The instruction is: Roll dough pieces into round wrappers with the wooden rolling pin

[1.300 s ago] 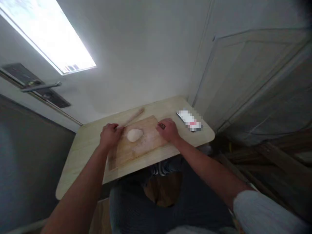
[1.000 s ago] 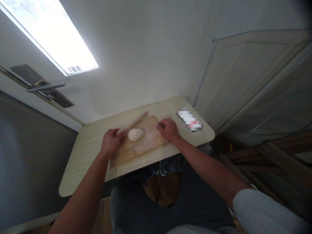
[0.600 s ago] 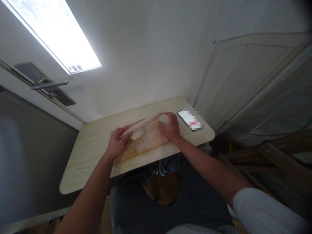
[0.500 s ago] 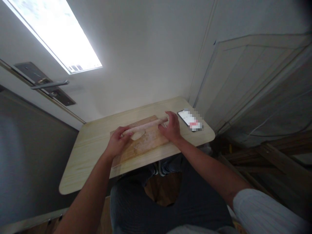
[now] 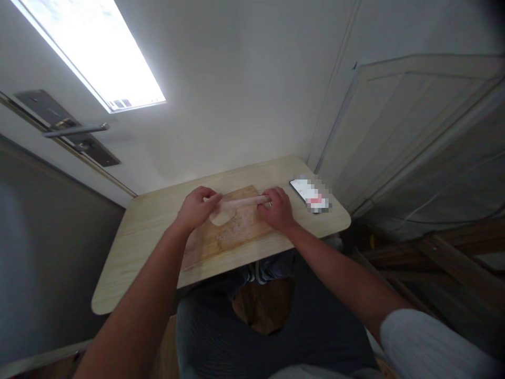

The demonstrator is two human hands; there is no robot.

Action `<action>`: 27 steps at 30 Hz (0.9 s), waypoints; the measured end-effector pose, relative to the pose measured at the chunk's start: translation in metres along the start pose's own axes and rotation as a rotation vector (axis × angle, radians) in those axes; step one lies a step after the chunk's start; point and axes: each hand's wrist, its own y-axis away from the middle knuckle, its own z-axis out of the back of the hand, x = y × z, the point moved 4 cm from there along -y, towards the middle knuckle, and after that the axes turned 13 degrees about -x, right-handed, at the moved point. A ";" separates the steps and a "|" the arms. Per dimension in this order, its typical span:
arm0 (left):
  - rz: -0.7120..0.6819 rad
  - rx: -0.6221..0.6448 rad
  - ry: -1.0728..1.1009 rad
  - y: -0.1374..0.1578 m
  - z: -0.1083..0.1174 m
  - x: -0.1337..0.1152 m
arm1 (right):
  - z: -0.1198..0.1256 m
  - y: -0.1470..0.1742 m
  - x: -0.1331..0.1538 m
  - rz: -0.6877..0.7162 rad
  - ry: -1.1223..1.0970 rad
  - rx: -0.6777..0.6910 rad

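Note:
A pale rolling pin lies crosswise over the wooden board, spanning the gap between my hands. My left hand is closed around its left end, with the thumb and fingers on the pin. Around the right end my right hand is closed, and a ring shows on one finger. A flat, roundish piece of dough lies just below the pin, beside my left fingertips; part of its edge is hidden. The cutting board is dusted with flour-like marks.
The board rests on a light wood table with rounded corners. A phone with a partly blurred screen lies to the right of my right hand. Behind the table stands a door with a metal handle and a bright window.
My left hand and the left end of the pin have moved up, away from me, so the pin lies more level. More of the dough shows. My right hand has turned slightly.

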 end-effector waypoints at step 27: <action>-0.062 0.062 -0.275 -0.006 -0.043 0.001 | -0.006 0.000 -0.006 -0.038 -0.016 0.025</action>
